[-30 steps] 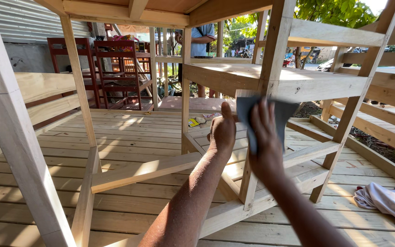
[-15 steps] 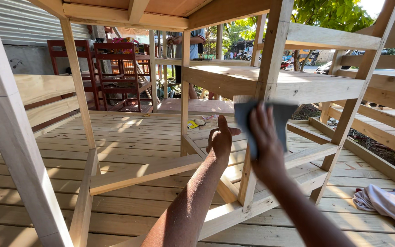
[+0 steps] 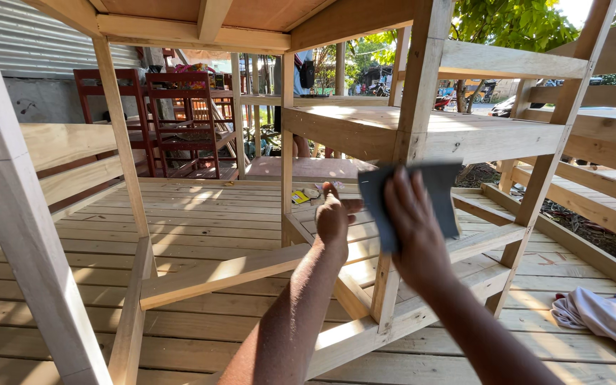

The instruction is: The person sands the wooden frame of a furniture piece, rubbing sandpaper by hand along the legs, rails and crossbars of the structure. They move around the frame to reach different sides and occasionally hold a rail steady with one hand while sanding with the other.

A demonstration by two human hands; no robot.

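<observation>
The floor is a deck of pale planks laid side by side, their grain plain to see and bars of sun and shade lying across them. Over it rises a frame of square, unpainted timber: a slanted post close by at nine o'clock, a thinner upright behind it, and a plywood ceiling on beams at twelve o'clock. Beyond the frame, at eleven o'clock, stand dark red wooden chairs against a ribbed metal wall. Green trees show at one o'clock.

In the middle stands a shelf unit of the same bare wood, with a broad flat shelf lit by the sun and a square post at its near corner. The right hand presses a dark grey sheet of sandpaper flat against that post, just under the shelf; the fingers are spread and laid over the sheet, the palm holding it to the wood. The sheet is thin and roughly square, its right half sticking out past the hand.

The left hand is just beside it at nine o'clock, fingers curled in, resting on a lower rail; whether it grips the rail I cannot tell.

A crumpled pale cloth lies on the deck at four o'clock, well apart from both hands.
</observation>
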